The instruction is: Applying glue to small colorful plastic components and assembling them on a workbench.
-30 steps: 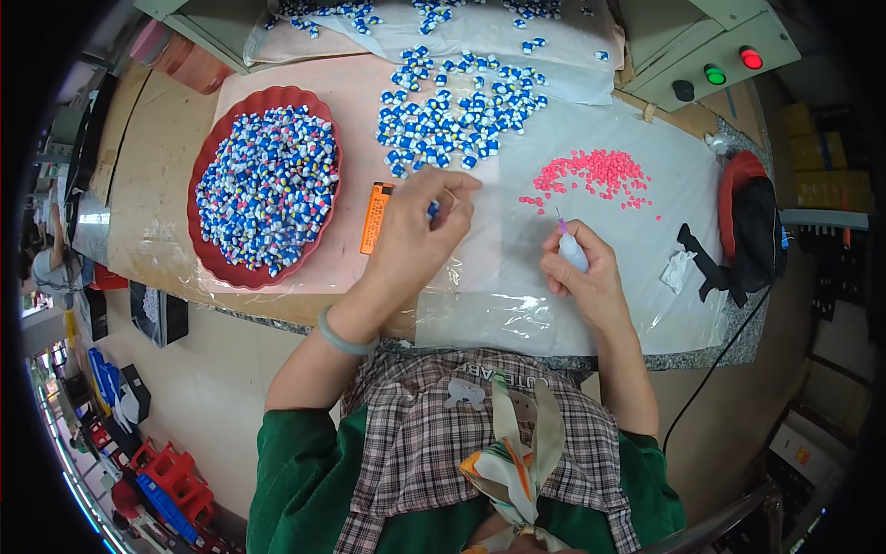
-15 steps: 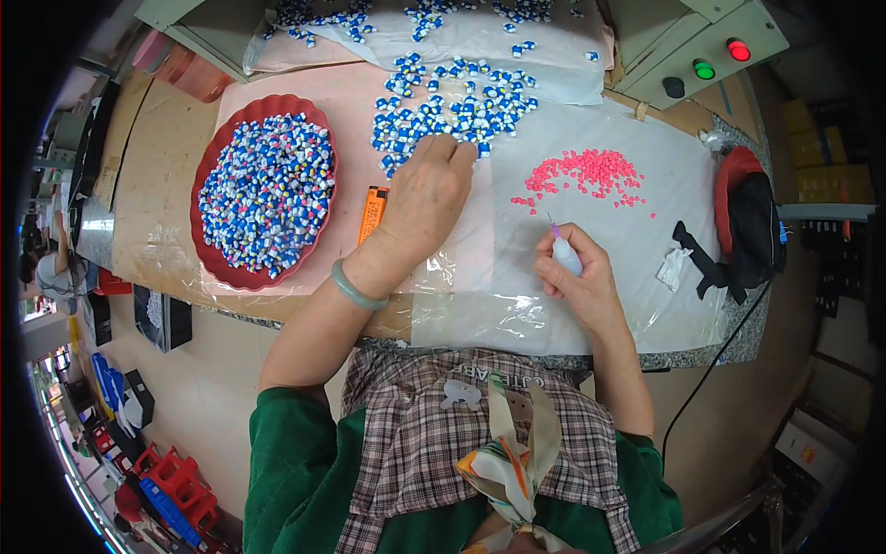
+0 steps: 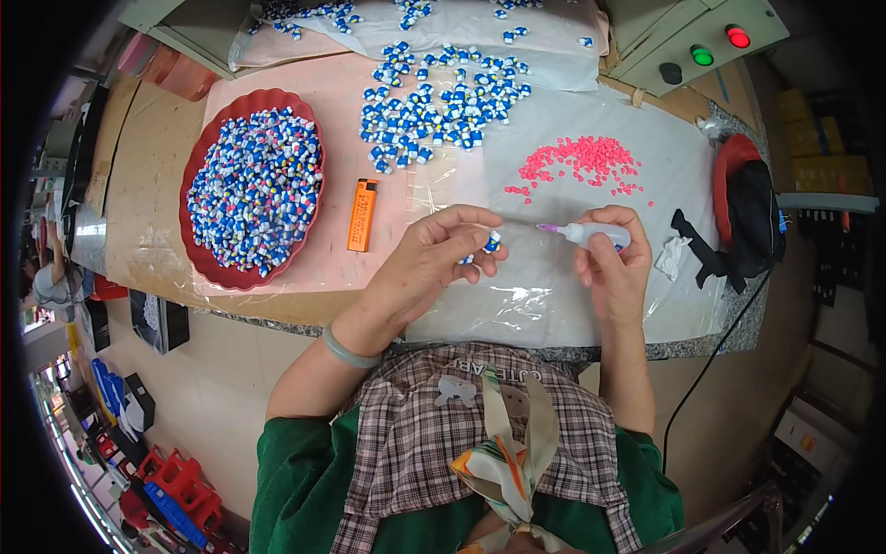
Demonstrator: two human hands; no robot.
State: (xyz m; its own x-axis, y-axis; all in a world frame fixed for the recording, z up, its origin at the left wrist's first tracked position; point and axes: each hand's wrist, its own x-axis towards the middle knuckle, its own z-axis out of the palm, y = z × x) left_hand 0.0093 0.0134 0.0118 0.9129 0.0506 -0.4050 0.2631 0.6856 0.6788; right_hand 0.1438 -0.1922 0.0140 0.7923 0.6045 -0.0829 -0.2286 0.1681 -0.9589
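Note:
In front of my body, my left hand [image 3: 441, 249] is closed on small blue-and-white pieces [image 3: 492, 243]; one shows at the fingertips, another lower between the fingers. My right hand [image 3: 616, 263] grips a white squeeze bottle [image 3: 595, 234] with a purple needle tip, which points left toward the left hand's fingertips. Beyond the hands, many loose blue-and-white pieces [image 3: 434, 106] lie spread on the sheet. A pile of small pink pieces [image 3: 591, 159] lies behind the bottle. On the left stands a red scalloped tray [image 3: 189, 242] heaped with blue-and-white pieces, with some pink among them.
An orange lighter [image 3: 362, 217] lies between the tray and my left hand. To the right are a crumpled white tissue [image 3: 673, 258], a black strap [image 3: 706, 268] and a black bag [image 3: 757, 217] against a red tray. A box with lit buttons [image 3: 703, 55] stands at the back right.
My left hand has come back from the loose pieces toward me, now holding some. My right hand has turned and raised the bottle, so its tip points left instead of away.

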